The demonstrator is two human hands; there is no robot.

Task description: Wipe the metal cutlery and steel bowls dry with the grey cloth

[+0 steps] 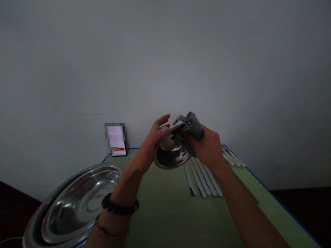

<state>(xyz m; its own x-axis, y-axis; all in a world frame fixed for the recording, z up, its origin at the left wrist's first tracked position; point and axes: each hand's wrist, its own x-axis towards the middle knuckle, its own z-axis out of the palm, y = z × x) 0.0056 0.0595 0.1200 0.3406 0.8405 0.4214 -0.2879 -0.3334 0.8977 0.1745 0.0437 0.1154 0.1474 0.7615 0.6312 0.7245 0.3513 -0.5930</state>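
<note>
A small shiny metal bowl (168,156) is held up above the table, tilted so that its inside faces me. My left hand (155,137) grips its left rim, with the thumb on the edge and the fingers behind. In my right hand (207,143) is a bunched dark checkered cloth (191,125), pressed against the bowl's upper right rim and inside. The cloth and the right hand hide part of the bowl. Below the bowl lie several metal knives (204,179) side by side, their upper ends covered by the bowl and my right hand.
Large nested metal basins (77,203) stand at the left. A phone (116,139) leans against the wall at the back left. Several white spoons (234,158) lie near the right edge, with thin brown sticks (247,187) partly behind my forearm. The green table (165,213) has a blue edge.
</note>
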